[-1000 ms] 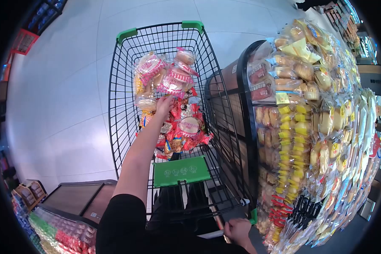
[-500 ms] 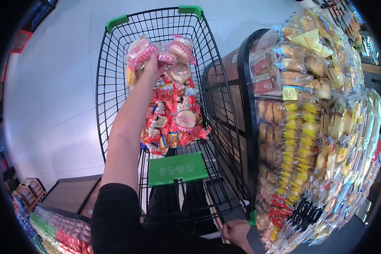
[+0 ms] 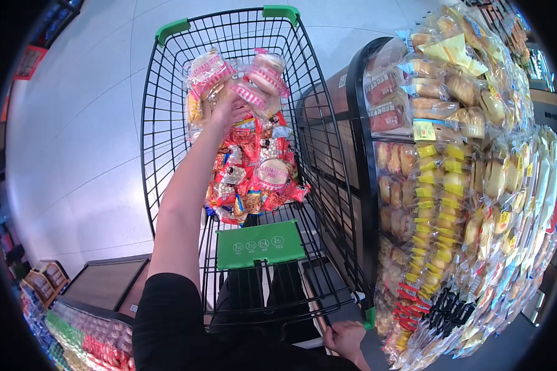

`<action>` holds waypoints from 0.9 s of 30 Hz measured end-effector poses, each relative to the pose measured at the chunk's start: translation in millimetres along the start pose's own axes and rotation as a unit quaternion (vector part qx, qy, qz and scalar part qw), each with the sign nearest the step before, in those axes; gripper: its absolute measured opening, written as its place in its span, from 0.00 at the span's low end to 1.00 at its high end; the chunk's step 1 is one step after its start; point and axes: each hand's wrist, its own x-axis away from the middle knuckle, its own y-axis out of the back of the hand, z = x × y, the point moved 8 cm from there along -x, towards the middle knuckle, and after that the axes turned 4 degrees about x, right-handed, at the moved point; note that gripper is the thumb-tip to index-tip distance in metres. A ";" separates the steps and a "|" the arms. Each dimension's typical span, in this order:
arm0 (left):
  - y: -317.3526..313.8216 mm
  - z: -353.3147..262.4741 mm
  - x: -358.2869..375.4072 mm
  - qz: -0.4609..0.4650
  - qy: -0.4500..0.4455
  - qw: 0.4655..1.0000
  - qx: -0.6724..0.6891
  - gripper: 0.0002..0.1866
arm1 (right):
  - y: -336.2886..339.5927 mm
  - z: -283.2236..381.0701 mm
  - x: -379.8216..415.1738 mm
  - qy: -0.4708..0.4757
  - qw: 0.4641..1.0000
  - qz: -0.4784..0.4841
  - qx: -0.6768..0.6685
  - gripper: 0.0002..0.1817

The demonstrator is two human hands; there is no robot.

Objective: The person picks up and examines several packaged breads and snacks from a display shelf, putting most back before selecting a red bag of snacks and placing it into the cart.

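Note:
My left hand (image 3: 229, 106) reaches into the black wire shopping cart (image 3: 148, 123), its fingers partly spread against a pink-and-white snack packet (image 3: 249, 94). Whether the fingers grip that packet cannot be made out. Another pink-and-white packet (image 3: 208, 69) lies to the upper left of the hand, and a stack of round packaged cakes (image 3: 268, 73) to its upper right. Red snack bags (image 3: 244, 154) fill the cart below the hand, with a round packet (image 3: 272, 174) on top. At the lower right, my right hand (image 3: 345, 337) is curled near the cart's handle corner; what it holds is hidden.
A shelf of bagged breads (image 3: 464, 185) rises close along the cart's right side, behind a black rail (image 3: 356, 111). A green panel (image 3: 260, 245) spans the near end of the cart. At the lower left is a display of packaged goods (image 3: 93, 334).
My left hand has moved slightly down and its fingers have spread. The pink-and-white packet beside it shows more and sits tilted. My right hand has stayed in place.

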 end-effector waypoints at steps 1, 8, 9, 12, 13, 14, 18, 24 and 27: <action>2.0 12.0 -0.8 0.000 0.000 1.000 0.000 0.29 | -0.1 0.1 0.0 -0.001 1.000 -0.002 0.000 0.13; 38.1 55.5 -7.7 -0.129 -0.157 0.847 -0.491 0.27 | -0.4 2.1 0.5 0.008 1.000 -0.018 0.008 0.13; 41.8 68.7 -18.6 -0.129 -0.159 0.847 -0.490 0.27 | -1.4 1.6 1.0 0.006 1.000 -0.014 0.010 0.13; 60.6 81.9 -36.0 -0.226 -0.085 0.849 -0.470 0.27 | -4.2 -0.3 4.0 -0.001 1.000 -0.006 0.014 0.12; 70.9 86.9 -52.5 -0.226 -0.086 0.849 -0.470 0.27 | -5.5 -1.0 3.6 -0.006 1.000 0.000 0.014 0.12; 87.9 92.1 -52.8 -0.271 -0.036 0.926 -0.259 0.27 | -5.0 -0.3 2.5 -0.005 1.000 -0.003 0.014 0.12; 94.8 110.4 -51.8 -0.323 0.021 0.927 0.188 0.18 | 3.5 7.7 -3.8 -0.012 1.000 -0.002 -0.011 0.12; 97.1 113.7 -58.7 -0.329 0.049 0.908 0.255 0.13 | 14.6 14.6 -9.3 -0.023 1.000 -0.002 -0.007 0.12; 88.3 98.9 -43.6 -0.412 0.009 0.881 0.232 0.20 | 15.2 15.5 -10.4 -0.038 0.999 0.023 -0.018 0.13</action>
